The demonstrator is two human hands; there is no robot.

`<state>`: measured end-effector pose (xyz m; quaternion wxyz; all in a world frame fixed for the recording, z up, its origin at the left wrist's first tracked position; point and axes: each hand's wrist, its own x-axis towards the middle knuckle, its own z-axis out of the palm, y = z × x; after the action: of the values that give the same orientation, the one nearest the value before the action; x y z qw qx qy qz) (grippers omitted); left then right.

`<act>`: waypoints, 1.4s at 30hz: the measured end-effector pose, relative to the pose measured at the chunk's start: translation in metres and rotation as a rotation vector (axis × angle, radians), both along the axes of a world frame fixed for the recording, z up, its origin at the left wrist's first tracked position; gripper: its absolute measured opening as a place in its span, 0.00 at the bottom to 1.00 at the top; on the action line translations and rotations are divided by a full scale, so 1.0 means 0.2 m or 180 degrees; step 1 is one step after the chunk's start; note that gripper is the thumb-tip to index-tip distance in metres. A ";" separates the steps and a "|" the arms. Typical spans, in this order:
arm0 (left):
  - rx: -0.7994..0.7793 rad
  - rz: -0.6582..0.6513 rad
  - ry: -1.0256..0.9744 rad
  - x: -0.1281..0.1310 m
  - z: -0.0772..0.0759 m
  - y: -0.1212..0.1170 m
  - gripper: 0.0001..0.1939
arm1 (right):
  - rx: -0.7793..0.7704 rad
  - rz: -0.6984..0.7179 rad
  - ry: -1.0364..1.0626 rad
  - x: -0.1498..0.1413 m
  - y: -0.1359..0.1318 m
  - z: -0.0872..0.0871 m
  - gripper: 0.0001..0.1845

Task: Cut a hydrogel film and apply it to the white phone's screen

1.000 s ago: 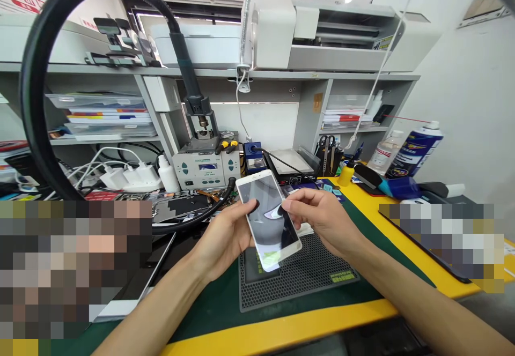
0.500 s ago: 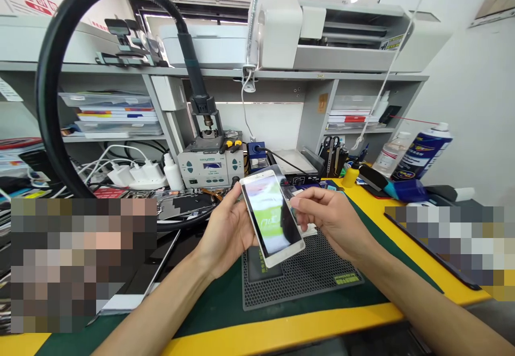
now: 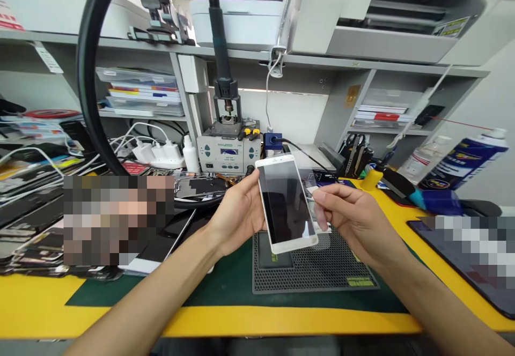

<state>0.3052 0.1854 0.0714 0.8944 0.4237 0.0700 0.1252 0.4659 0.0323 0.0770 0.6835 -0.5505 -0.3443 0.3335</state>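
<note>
My left hand (image 3: 241, 208) is wrapped around the left edge of a white smartphone (image 3: 286, 203), thumb near its top corner. The phone is tilted, and its screen faces me, dark with faint reflections. At the right edge of the phone, my right hand (image 3: 348, 214) is closed in a pinch. A clear, thin film (image 3: 322, 242) shows faintly beside and behind the phone, at the right fingertips. How far it reaches behind the phone is hidden. Below both hands lies a dark perforated mat (image 3: 314, 275).
A hot-air station (image 3: 227, 155) stands behind, its black hose (image 3: 86, 77) looping at left. Phone parts (image 3: 28, 238) are piled at left. On the right are a spray can (image 3: 462, 160), a clear bottle (image 3: 424, 157) and a dark tablet-like panel (image 3: 450, 259). A green mat (image 3: 225, 286) covers the yellow bench.
The phone's screen has gone from a bright white-and-green picture to dark. The view has shifted, so the bench items sit farther right. Both hands keep nearly the same pose.
</note>
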 end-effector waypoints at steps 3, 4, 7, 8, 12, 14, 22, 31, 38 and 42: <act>-0.0280 -0.0012 -0.0047 0.01 0.01 -0.01 0.32 | -0.0061 0.0042 0.0143 0.00 0.00 -0.01 0.14; -0.0399 -0.0049 -0.0065 0.02 0.01 -0.02 0.32 | -0.0065 0.0052 0.0165 0.00 0.00 -0.01 0.13; -0.0626 -0.0187 -0.0048 0.02 0.01 -0.02 0.34 | -0.0034 0.0058 0.0203 0.00 0.01 -0.02 0.13; -0.0649 -0.0205 -0.0043 0.02 0.01 -0.02 0.34 | -0.0025 0.0041 0.0211 0.00 0.01 -0.02 0.12; -0.0652 -0.0147 -0.0039 0.02 0.01 -0.02 0.34 | -0.0038 -0.0041 0.0204 -0.01 0.02 -0.02 0.13; -0.0646 -0.0106 -0.0024 0.02 0.02 -0.02 0.35 | -0.0064 -0.0071 0.0184 -0.01 0.02 -0.02 0.13; -0.0615 -0.0129 -0.0008 0.02 0.03 -0.05 0.35 | -0.0101 0.0057 0.0098 -0.02 0.02 -0.04 0.13; -0.0475 -0.0163 -0.0261 0.00 0.03 -0.06 0.35 | -0.0049 -0.0008 0.0010 -0.03 0.00 -0.03 0.12; -0.0501 -0.0188 -0.0283 -0.01 0.03 -0.07 0.36 | 0.0002 -0.0010 -0.0036 -0.05 0.01 -0.02 0.13; -0.0490 -0.0202 -0.0298 -0.01 0.03 -0.07 0.35 | 0.0011 -0.0039 -0.0050 -0.05 0.01 -0.02 0.13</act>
<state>0.3036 0.1715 0.0771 0.9301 0.3493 0.0240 0.1107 0.4559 0.0341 0.0735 0.6838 -0.5540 -0.3468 0.3244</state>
